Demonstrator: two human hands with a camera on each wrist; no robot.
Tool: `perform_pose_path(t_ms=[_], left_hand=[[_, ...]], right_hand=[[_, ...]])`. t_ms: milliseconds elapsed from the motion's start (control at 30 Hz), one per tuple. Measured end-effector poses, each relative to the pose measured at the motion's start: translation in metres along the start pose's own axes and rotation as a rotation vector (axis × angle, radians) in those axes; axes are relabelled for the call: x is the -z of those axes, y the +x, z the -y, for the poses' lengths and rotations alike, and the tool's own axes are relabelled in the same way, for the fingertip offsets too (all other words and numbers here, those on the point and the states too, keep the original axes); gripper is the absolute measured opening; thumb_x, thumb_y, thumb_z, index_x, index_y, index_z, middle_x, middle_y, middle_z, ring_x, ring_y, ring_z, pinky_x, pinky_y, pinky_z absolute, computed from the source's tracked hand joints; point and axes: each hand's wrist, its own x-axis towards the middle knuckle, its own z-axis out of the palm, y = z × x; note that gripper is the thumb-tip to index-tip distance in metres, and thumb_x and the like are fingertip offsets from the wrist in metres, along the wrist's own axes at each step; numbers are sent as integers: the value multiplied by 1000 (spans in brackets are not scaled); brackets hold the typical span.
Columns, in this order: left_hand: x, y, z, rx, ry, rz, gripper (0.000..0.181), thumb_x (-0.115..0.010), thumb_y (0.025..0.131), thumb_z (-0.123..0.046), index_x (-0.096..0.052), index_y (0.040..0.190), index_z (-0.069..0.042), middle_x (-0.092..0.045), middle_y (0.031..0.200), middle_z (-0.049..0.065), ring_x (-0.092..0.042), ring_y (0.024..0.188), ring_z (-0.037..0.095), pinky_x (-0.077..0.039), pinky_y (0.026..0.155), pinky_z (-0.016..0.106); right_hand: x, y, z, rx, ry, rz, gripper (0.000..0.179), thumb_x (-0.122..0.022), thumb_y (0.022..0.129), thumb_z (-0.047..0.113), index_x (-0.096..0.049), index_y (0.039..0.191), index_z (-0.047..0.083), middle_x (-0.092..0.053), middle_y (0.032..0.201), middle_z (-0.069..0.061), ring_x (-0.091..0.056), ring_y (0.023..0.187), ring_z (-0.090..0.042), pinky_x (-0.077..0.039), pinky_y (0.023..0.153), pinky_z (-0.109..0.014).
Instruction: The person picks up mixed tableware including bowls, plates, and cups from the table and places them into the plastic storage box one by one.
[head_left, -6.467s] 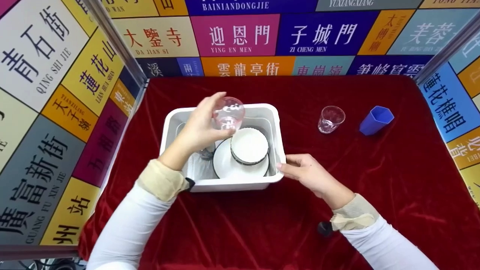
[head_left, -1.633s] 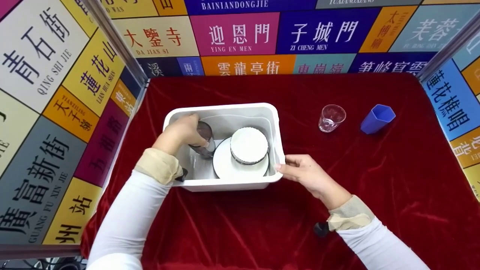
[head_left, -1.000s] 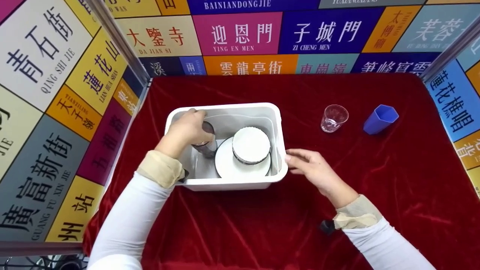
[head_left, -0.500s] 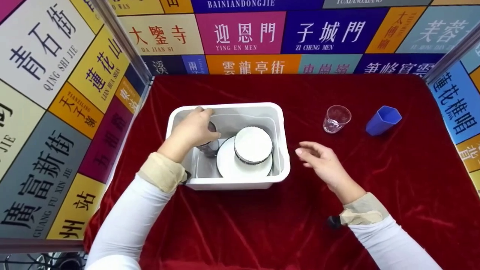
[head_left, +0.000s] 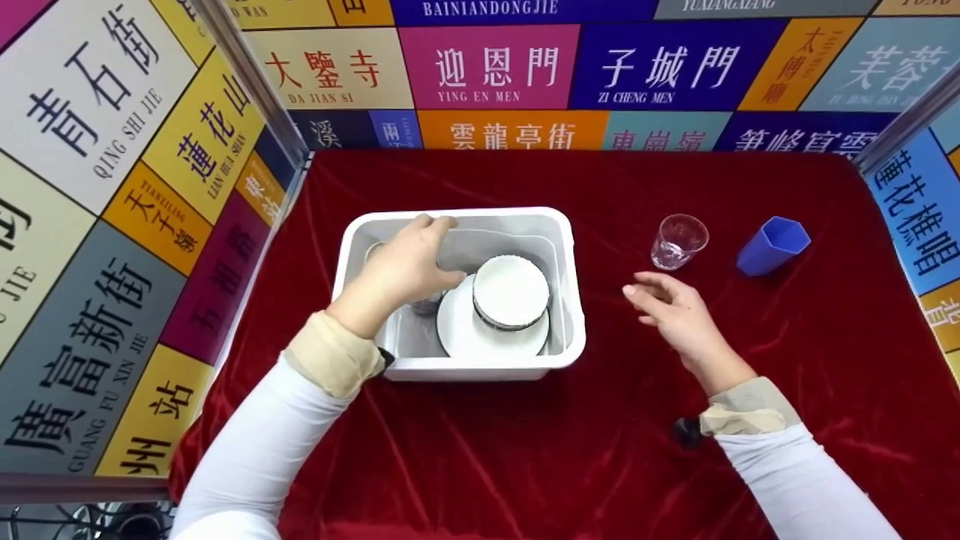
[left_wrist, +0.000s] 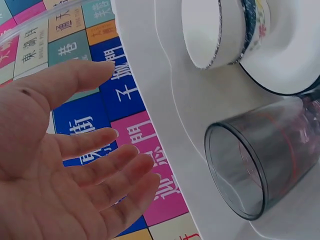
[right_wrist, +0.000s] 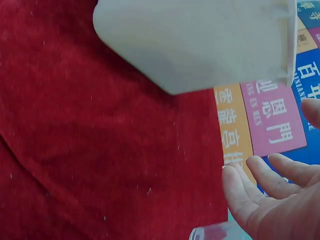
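Note:
My left hand point(head_left: 412, 262) is over the left part of a white bin point(head_left: 465, 363), fingers spread and holding nothing. In the left wrist view a smoky grey glass point(left_wrist: 235, 175) tilts inside the bin, apart from the hand, with a pinkish clear cup showing within it. Beside it a white bowl point(head_left: 511, 291) with a dark patterned rim sits on a white plate point(head_left: 461, 330). My right hand point(head_left: 679, 319), relaxed and holding nothing, is over the cloth, just in front of a clear glass point(head_left: 679, 241). The right wrist view shows the bin's outer wall point(right_wrist: 200, 45).
A blue hexagonal cup point(head_left: 772, 246) stands right of the clear glass. Dark red cloth point(head_left: 600, 450) covers the table. Panels printed with large characters wall in the back point(head_left: 487, 67) and sides.
Earlier my left hand held the pink-rimmed clear cup above the bin; it has let go inside and risen. My right hand has released the bin's rim and moved right, toward the clear glass.

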Motion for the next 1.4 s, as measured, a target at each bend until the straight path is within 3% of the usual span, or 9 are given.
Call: perform_pose_path(t_ms=[200,733,1000,1167,1400], left_hand=[[-1,-3,-9,-32,7,1,75,-75,85,-36,-43,149,-14,-49,148,14,-56,127,34,-50,102,54],[-3,-6,-17,-83,40,-12,76,-76,85,-38,-44,150,-14,-54,141,12,-56,127,33,-50,104,51],[-4,-8,-17,-77,26,-4,76,-76,85,-38,-44,150,-15,-53,142,11,-56,128,33,-50,104,51],[-5,-11,-14,-72,22,0,76,-76,85,-39,-44,150,-16,-52,143,11,-57,126,33,-50,102,53],[-5,-19,-7,-50,20,-6,75,-76,85,-40,-45,150,-16,-53,142,10,-58,123,32,-51,100,53]], right_hand=[[12,5,-8,-4,-27,-54,67,-63,99,39,-42,149,-1,-50,142,-26,-57,98,3,-54,84,-19],[39,34,-18,-20,-83,-309,72,-69,95,36,-37,152,6,-45,138,-21,-53,89,-1,-50,72,-13],[49,46,-28,-64,-120,-435,78,-71,93,35,-33,155,8,-42,145,-24,-49,97,-9,-43,85,-21],[49,51,-33,-78,-106,-469,78,-72,92,34,-31,156,11,-40,145,-24,-47,103,-15,-40,89,-24],[47,60,-35,-95,-84,-449,82,-72,92,33,-27,158,10,-37,148,-25,-45,104,-16,-40,90,-24]])
